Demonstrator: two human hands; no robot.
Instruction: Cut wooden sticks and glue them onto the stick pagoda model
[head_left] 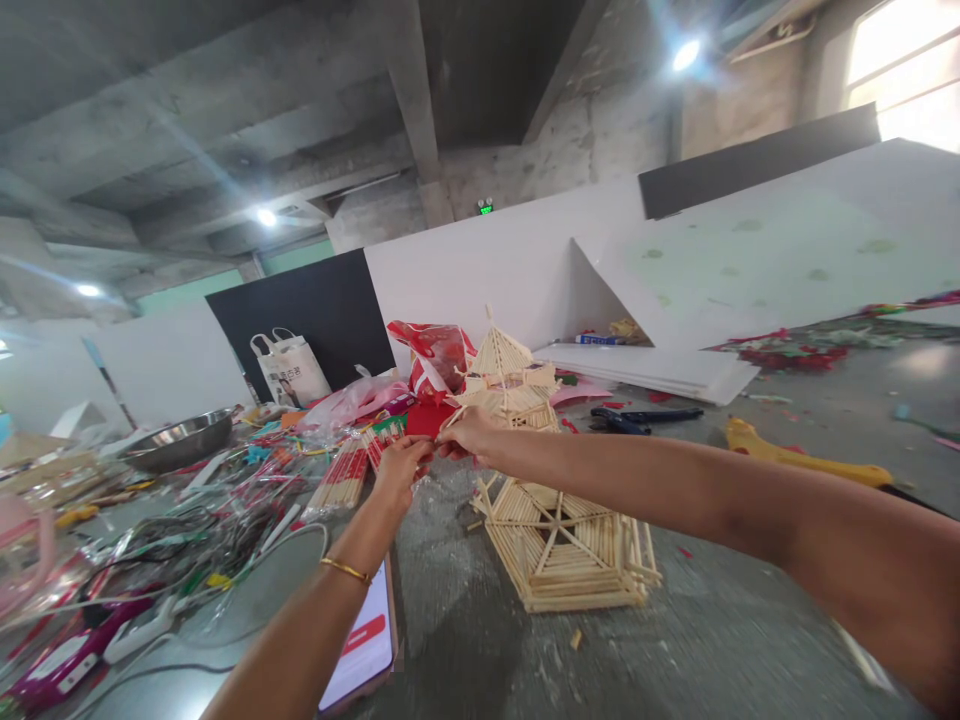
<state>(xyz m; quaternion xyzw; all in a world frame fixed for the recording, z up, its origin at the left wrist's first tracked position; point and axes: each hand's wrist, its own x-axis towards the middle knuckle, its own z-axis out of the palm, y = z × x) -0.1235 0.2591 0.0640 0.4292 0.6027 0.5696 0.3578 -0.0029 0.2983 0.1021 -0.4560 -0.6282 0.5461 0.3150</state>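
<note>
My left hand [403,466] and my right hand [466,437] meet near the middle of the view, both with pinched fingers. A red piece [429,420] shows just behind the fingertips; whether it is held cannot be made out. Behind my right hand and forearm rises a pagoda-like tower of pale sticks [501,358]. Nearer, below my right forearm, a six-sided stick piece [555,545] with spokes rests on the grey table. Bundles of sticks with red wrapping [341,478] lie left of my left hand.
A lit phone [367,640] lies beside my left forearm. Tangled cables, a purple glue gun [79,650] and a metal bowl [180,440] are left. Pliers [645,417] and a yellow glue gun [802,455] lie right. White boards [652,370] stand and lie behind.
</note>
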